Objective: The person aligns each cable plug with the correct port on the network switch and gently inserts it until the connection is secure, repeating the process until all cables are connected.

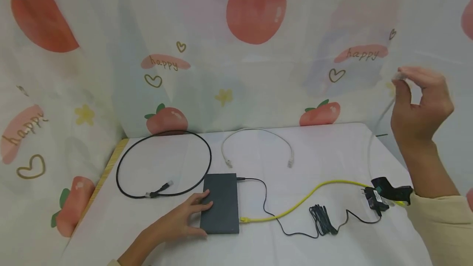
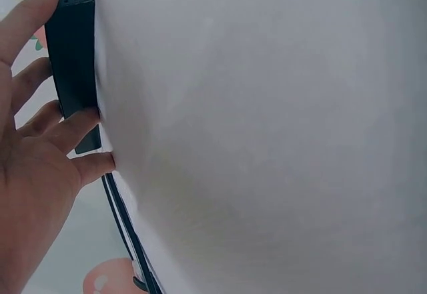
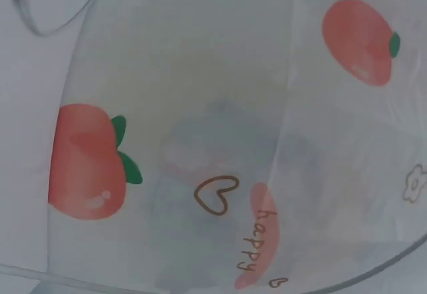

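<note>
My left hand (image 1: 181, 218) rests against the left side of a flat dark grey box (image 1: 221, 204), with its fingers spread along the edge. The left wrist view shows the fingers of this hand (image 2: 40, 147) touching the side of the box (image 2: 73, 61), which has small holes at one end. Raised at the right, my right hand (image 1: 421, 102) pinches the end of a whitish cable (image 1: 382, 114) that hangs down toward the table. A yellow network cable (image 1: 314, 190) and a thin black power cord (image 1: 264, 192) run from the box's right side.
A coiled black network cable (image 1: 120, 163) lies at the back left, and a short white network cable (image 1: 258, 129) behind the box. The power cord's bundle (image 1: 322, 218) and black adapter (image 1: 375, 200) lie at the right. A fruit-printed curtain (image 1: 258, 73) hangs behind the table.
</note>
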### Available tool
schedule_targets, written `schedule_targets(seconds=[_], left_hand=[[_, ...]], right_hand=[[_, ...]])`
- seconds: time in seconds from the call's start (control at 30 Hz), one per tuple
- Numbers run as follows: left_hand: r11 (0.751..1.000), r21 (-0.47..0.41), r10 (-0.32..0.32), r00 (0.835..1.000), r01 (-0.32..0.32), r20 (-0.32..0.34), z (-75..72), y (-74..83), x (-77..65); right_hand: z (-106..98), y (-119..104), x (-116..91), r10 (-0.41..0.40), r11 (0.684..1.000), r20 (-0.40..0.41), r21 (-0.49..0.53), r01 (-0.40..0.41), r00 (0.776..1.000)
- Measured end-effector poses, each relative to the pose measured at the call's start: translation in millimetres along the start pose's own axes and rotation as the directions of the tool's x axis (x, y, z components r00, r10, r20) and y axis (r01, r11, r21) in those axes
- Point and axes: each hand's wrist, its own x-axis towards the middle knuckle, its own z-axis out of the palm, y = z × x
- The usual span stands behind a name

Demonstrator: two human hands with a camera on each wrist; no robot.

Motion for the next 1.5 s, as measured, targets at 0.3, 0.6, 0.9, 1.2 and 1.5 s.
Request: schedule_targets(seconds=[0.3, 0.6, 0.9, 1.2, 1.5], left_hand=[[1.0, -0.004, 0.006, 1.0, -0.006, -0.012, -2.8, 0.5, 0.4], [1.0, -0.017, 0.013, 1.0, -0.013, -0.013, -0.5, 1.5, 1.0], [1.0, -0.01, 0.004, 1.0, -0.004, -0.007, -0.3, 1.6, 1.7], [1.0, -0.021, -0.007, 1.0, 0.007, -0.006, 0.2, 1.6, 0.7], [1.0, -0.018, -0.016, 1.0, 0.016, 0.001, -1.4, 3.7, 0.2]], right_hand=[[-8, -3, -71, -0.588, 0.809, 0.584, 0.43, 0.401, 0.56], [7, -34, -152, -0.495, 0.862, 0.763, 0.492, 0.123, 0.416], [9, -53, -193, -0.338, 0.913, 0.903, 0.383, -0.139, 0.265], [11, -75, -217, -0.174, 0.941, 0.979, 0.198, -0.275, 0.109], [19, -89, -237, -0.153, 0.95, 0.988, 0.157, -0.27, 0.038]])
